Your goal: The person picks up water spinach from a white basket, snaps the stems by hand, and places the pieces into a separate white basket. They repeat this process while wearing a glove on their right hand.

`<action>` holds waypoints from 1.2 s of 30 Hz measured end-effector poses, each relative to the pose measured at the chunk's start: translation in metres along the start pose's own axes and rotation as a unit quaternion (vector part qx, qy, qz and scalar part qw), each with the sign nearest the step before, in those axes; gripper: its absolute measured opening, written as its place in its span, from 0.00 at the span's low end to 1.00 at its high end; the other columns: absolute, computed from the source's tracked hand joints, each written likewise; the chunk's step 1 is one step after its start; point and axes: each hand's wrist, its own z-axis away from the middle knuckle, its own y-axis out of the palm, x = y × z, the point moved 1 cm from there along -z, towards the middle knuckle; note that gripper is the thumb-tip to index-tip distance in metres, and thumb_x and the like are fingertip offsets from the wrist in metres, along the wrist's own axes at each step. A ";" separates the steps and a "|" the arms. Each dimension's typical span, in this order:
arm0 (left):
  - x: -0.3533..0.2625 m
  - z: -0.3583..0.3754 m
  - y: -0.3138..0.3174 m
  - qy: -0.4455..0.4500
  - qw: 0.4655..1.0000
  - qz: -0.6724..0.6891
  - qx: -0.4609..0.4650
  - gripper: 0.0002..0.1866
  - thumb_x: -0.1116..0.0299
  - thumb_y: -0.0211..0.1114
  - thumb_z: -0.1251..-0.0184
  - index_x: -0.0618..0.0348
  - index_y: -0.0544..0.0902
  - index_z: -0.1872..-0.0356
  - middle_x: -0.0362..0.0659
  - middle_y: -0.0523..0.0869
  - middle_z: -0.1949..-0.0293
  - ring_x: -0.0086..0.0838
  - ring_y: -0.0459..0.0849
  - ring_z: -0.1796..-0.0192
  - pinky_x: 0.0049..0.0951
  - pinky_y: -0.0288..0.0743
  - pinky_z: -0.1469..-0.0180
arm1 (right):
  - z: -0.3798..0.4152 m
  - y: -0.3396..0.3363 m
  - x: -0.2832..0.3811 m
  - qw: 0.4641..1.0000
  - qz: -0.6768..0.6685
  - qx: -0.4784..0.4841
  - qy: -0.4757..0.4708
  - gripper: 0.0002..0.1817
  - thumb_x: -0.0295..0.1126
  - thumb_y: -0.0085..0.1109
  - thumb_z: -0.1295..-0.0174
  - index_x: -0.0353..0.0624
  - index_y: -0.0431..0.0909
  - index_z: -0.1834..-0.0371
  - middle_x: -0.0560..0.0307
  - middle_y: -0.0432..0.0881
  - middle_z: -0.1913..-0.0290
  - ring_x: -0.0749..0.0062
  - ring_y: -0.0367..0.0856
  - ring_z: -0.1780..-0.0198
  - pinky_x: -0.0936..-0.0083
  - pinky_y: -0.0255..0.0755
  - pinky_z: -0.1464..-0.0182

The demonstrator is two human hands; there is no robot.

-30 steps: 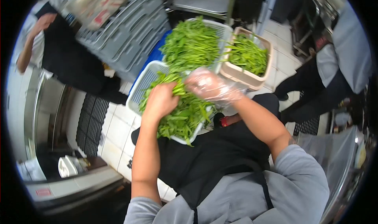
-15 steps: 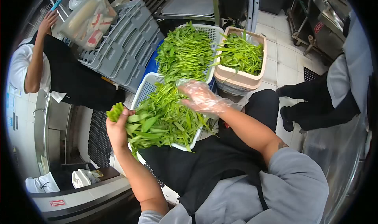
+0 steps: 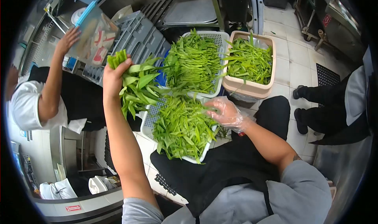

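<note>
My bare left hand (image 3: pixel 114 80) is wrapped round a bunch of water spinach (image 3: pixel 139 84), its cut stem ends poking up above my fist and its leaves hanging to the right. The bunch is raised over the left rim of the near white basket (image 3: pixel 147 123). Loose cut greens (image 3: pixel 183 125) fill that basket. At its upper right edge is my right hand (image 3: pixel 223 113) in a clear plastic glove, fingers pointing left with a gap between thumb and forefinger. I see nothing held there, though the glove blurs the fingertips.
Behind stands another white basket (image 3: pixel 218 37) with stems laid in rows (image 3: pixel 193 60). Beside it is a beige bin (image 3: pixel 271 72) holding more greens. Grey racks (image 3: pixel 143 33) are stacked at left. One person (image 3: pixel 51 90) reaches toward a clear tub; another (image 3: pixel 334 94) stands at right.
My left hand has lifted the bunch up, clear of the near basket's greens. My right hand has shifted right to the basket's edge. The person at left has lowered their hand onto the tub.
</note>
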 end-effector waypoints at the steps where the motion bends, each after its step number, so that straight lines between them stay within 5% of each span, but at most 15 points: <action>1: -0.004 -0.017 0.007 0.018 0.999 -0.032 0.009 0.16 0.66 0.75 0.31 0.65 0.86 0.49 0.41 0.90 0.61 0.24 0.87 0.60 0.27 0.80 0.54 | 0.000 -0.002 -0.004 1.000 0.002 -0.001 -0.009 0.19 0.38 0.67 0.33 0.41 0.84 0.42 0.43 0.88 0.47 0.44 0.85 0.44 0.53 0.78 0.39; 4: -0.010 -0.068 0.034 0.121 0.963 -0.242 0.009 0.14 0.69 0.73 0.32 0.60 0.86 0.48 0.45 0.92 0.60 0.36 0.91 0.60 0.33 0.82 0.54 | 0.003 -0.009 -0.013 1.000 0.003 0.013 -0.001 0.17 0.39 0.68 0.31 0.42 0.86 0.44 0.45 0.89 0.48 0.47 0.87 0.46 0.56 0.79 0.40; 6: -0.010 -0.095 0.062 0.226 0.857 -0.464 -0.021 0.16 0.72 0.72 0.34 0.57 0.86 0.46 0.48 0.93 0.58 0.45 0.92 0.58 0.38 0.83 0.53 | 0.001 -0.011 -0.020 1.000 -0.013 0.008 -0.009 0.16 0.37 0.69 0.32 0.43 0.87 0.46 0.45 0.89 0.49 0.47 0.87 0.47 0.56 0.80 0.42; 7: -0.010 -0.104 0.079 0.246 0.816 -0.522 -0.013 0.22 0.72 0.74 0.40 0.52 0.85 0.43 0.51 0.92 0.52 0.52 0.89 0.49 0.46 0.81 0.45 | -0.001 -0.013 -0.018 1.000 -0.007 0.009 -0.011 0.16 0.37 0.69 0.32 0.43 0.87 0.45 0.45 0.89 0.49 0.47 0.87 0.47 0.55 0.80 0.42; 8: 0.000 -0.117 0.094 0.375 0.755 -0.537 -0.002 0.25 0.69 0.78 0.44 0.53 0.84 0.43 0.49 0.91 0.51 0.48 0.88 0.45 0.49 0.76 0.36 | -0.006 -0.015 -0.016 1.000 -0.001 0.011 -0.014 0.16 0.37 0.68 0.32 0.43 0.87 0.45 0.45 0.89 0.49 0.47 0.87 0.47 0.55 0.80 0.43; 11: 0.052 -0.137 0.154 0.383 0.693 -0.610 0.036 0.31 0.55 0.81 0.43 0.51 0.83 0.39 0.45 0.87 0.43 0.42 0.81 0.34 0.60 0.64 0.24 | -0.018 -0.020 -0.013 0.999 -0.003 -0.019 -0.047 0.16 0.33 0.73 0.39 0.40 0.86 0.50 0.44 0.89 0.55 0.45 0.88 0.53 0.54 0.83 0.49; 13: 0.114 -0.137 0.196 0.268 0.696 -0.657 0.105 0.50 0.28 0.66 0.35 0.53 0.69 0.22 0.52 0.78 0.28 0.50 0.69 0.21 0.67 0.50 0.17 | -0.020 -0.018 -0.016 0.999 -0.005 -0.015 -0.039 0.16 0.34 0.72 0.39 0.40 0.86 0.50 0.44 0.89 0.55 0.45 0.89 0.52 0.54 0.83 0.48; 15: 0.211 -0.127 0.224 0.142 0.757 -0.592 0.235 0.62 0.19 0.62 0.40 0.51 0.57 0.14 0.58 0.61 0.17 0.54 0.54 0.14 0.69 0.43 0.16 | -0.018 -0.012 -0.022 0.999 0.007 -0.018 -0.039 0.16 0.35 0.72 0.38 0.40 0.86 0.49 0.44 0.89 0.55 0.45 0.88 0.52 0.53 0.83 0.48; 16: 0.224 -0.108 0.239 0.090 0.710 -0.636 0.288 0.62 0.19 0.57 0.37 0.51 0.51 0.12 0.54 0.56 0.14 0.52 0.48 0.12 0.68 0.39 0.15 | -0.017 -0.008 -0.026 0.999 0.014 -0.020 -0.038 0.17 0.35 0.72 0.38 0.40 0.86 0.49 0.43 0.89 0.55 0.45 0.88 0.52 0.53 0.83 0.48; 24: 0.218 -0.106 0.236 0.077 0.743 -0.605 0.275 0.58 0.22 0.56 0.33 0.50 0.51 0.12 0.47 0.56 0.13 0.48 0.44 0.11 0.66 0.37 0.15 | -0.020 0.002 -0.026 0.999 0.000 0.004 -0.045 0.15 0.36 0.71 0.37 0.41 0.86 0.50 0.46 0.87 0.58 0.46 0.88 0.54 0.53 0.82 0.49; 32: 0.163 -0.109 0.197 0.215 0.781 -0.559 0.176 0.49 0.30 0.62 0.31 0.54 0.68 0.19 0.51 0.68 0.19 0.48 0.56 0.13 0.58 0.44 0.14 | -0.013 0.008 -0.023 0.999 0.019 0.026 -0.024 0.15 0.36 0.69 0.35 0.42 0.86 0.49 0.46 0.89 0.55 0.47 0.88 0.52 0.53 0.82 0.47; 36: 0.129 -0.061 0.140 0.246 0.843 -0.474 0.066 0.43 0.41 0.71 0.33 0.59 0.74 0.24 0.53 0.73 0.22 0.51 0.61 0.16 0.56 0.49 0.16 | -0.012 0.007 -0.016 0.999 0.032 0.030 -0.020 0.16 0.35 0.71 0.36 0.43 0.87 0.47 0.46 0.90 0.52 0.47 0.88 0.49 0.54 0.81 0.43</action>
